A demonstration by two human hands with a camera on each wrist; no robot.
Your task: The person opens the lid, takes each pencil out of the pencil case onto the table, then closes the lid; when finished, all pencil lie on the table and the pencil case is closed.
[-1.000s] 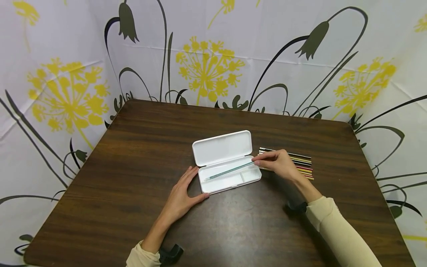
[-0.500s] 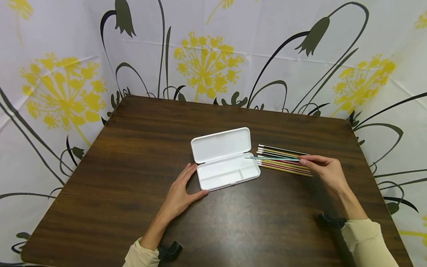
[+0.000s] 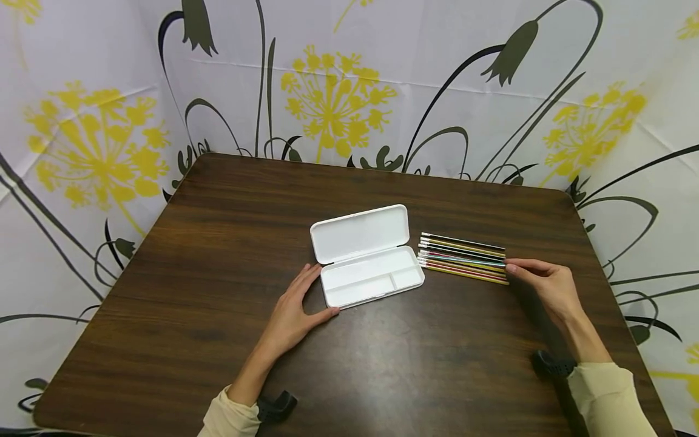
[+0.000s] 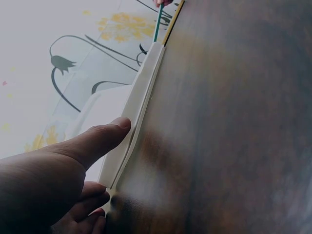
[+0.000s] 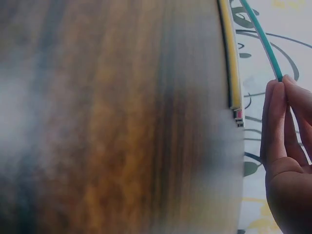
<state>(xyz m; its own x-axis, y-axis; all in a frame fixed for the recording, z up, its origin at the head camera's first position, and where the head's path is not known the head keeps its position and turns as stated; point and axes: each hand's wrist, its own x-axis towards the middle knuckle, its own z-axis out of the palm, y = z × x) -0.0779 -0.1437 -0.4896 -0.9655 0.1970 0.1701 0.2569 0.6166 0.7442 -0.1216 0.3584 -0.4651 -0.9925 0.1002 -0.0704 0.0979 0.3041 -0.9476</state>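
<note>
A white pencil case (image 3: 364,284) lies with its lid (image 3: 360,233) raised at the back; low dividers split its inside. My left hand (image 3: 289,315) holds the case's left end, thumb against the front wall and fingers at the far left corner. Over the row of pencils (image 3: 464,276), to the right of the case, my right hand (image 3: 551,288) pinches one end of a teal pencil (image 5: 265,44) between thumb and fingertips. In the right wrist view that pencil slants above a yellow one (image 5: 231,58). Its far end overlaps the row in the head view.
The dark wooden table (image 3: 246,212) reaches back to a white curtain (image 3: 426,60) printed with flowers. Black wrist straps (image 3: 275,406) sit on both forearms.
My right hand has carried the teal pencil from above the case rightward, then lowered it over the row of pencils. My left hand stays at the case.
</note>
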